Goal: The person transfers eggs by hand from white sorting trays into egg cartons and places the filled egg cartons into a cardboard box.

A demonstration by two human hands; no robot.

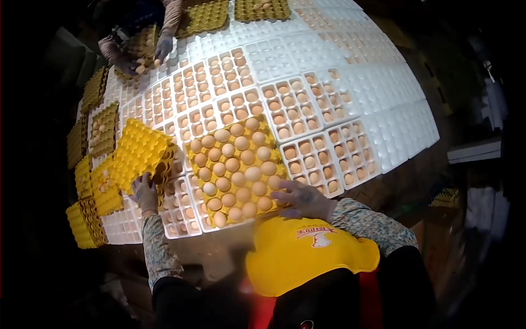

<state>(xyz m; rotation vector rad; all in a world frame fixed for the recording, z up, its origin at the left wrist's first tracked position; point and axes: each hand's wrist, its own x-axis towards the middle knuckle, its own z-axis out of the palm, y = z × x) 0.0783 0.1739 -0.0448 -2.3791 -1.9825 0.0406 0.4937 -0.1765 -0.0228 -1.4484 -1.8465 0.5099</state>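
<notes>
A yellow egg tray (272,138) filled with brown eggs (238,179) lies over white trays at the table's near side. My gloved right hand (306,199) grips its lower right corner, the fingertips up by the eggs and part of the hand below the edge. To the left, my gloved left hand (143,193) holds the near edge of some tilted yellow egg trays (141,149), stacked together with no eggs showing on top. Its thumb is hard to make out. White trays with eggs in their cells (178,207) lie between and beneath the two.
White trays (402,134) cover the table, bare at the right and egg-filled in the middle. More yellow trays (85,225) line the left edge. Across the table, another person's hands (163,46) handle eggs by a tray. A yellow apron (312,257) borders the near edge.
</notes>
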